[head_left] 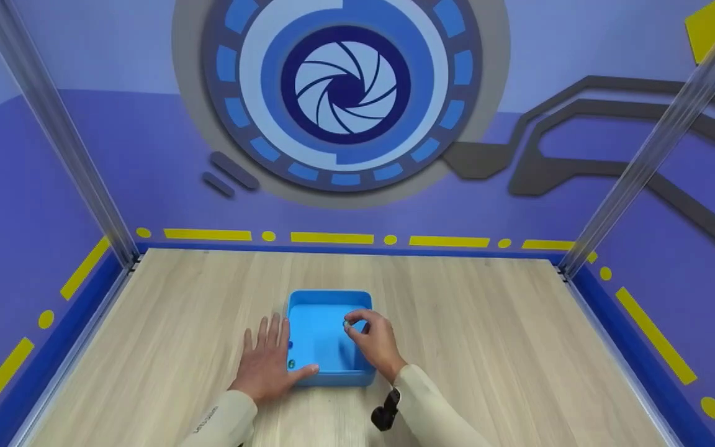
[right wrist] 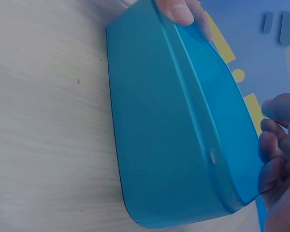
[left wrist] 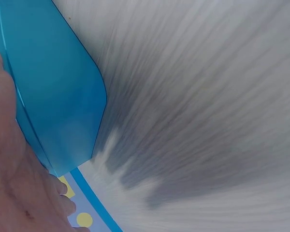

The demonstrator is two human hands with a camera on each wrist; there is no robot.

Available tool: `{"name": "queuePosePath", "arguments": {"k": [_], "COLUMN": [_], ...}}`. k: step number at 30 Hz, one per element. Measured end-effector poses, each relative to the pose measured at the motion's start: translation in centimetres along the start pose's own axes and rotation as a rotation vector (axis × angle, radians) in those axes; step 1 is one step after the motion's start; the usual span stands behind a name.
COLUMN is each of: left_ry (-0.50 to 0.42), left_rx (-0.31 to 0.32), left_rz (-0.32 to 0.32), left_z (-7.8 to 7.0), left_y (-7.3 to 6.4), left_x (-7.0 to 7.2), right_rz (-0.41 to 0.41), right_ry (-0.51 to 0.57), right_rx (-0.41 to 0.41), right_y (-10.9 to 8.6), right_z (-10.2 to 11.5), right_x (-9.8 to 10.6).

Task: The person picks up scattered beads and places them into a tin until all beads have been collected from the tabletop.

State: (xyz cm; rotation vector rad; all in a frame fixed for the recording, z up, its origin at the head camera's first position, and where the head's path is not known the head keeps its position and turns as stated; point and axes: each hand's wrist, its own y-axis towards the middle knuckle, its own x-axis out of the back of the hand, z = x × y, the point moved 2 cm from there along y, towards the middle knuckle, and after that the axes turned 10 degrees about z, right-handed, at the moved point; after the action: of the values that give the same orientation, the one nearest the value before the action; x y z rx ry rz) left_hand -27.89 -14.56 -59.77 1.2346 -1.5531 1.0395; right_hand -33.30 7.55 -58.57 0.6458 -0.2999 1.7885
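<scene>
A blue plastic box (head_left: 319, 326) stands on the wooden table, open at the top. My left hand (head_left: 264, 363) lies along its left rim with straight, spread fingers, the thumb over the front edge. In the left wrist view, the left hand (left wrist: 9, 154) rests at the box's rim. Between thumb and index finger, my right hand (head_left: 377, 340) pinches a small glassy marble (head_left: 346, 323) above the right part of the box. Inside, by the left wall, are a green marble (head_left: 292, 364) and a dark blue marble (head_left: 290, 344).
The wooden table (head_left: 469, 347) extends around the box on all sides. Blue printed panels (head_left: 146, 161) wall in its back and sides, with metal posts (head_left: 78, 155) at the rear corners. A black device (head_left: 385, 412) sits at the right wrist.
</scene>
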Motion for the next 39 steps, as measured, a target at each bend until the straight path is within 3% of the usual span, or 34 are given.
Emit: {"name": "queuePosePath", "arguments": {"k": [22, 31, 39], "left_ry": [0.001, -0.019, -0.015], "left_rx": [0.003, -0.002, 0.006], "left_rz": [0.002, 0.004, 0.018], "left_z": [0.0, -0.1, -0.1], "left_y": [0.2, 0.1, 0.1], "left_x": [0.0, 0.1, 0.1], "right_rz": [0.020, -0.005, -0.002], "right_ry": [-0.001, 0.017, 0.045], "right_rx": [-0.043, -0.012, -0.064], "right_y": [0.1, 0.1, 0.0], "right_z": [0.1, 0.1, -0.1], "right_x": [0.2, 0.5, 0.9]}}
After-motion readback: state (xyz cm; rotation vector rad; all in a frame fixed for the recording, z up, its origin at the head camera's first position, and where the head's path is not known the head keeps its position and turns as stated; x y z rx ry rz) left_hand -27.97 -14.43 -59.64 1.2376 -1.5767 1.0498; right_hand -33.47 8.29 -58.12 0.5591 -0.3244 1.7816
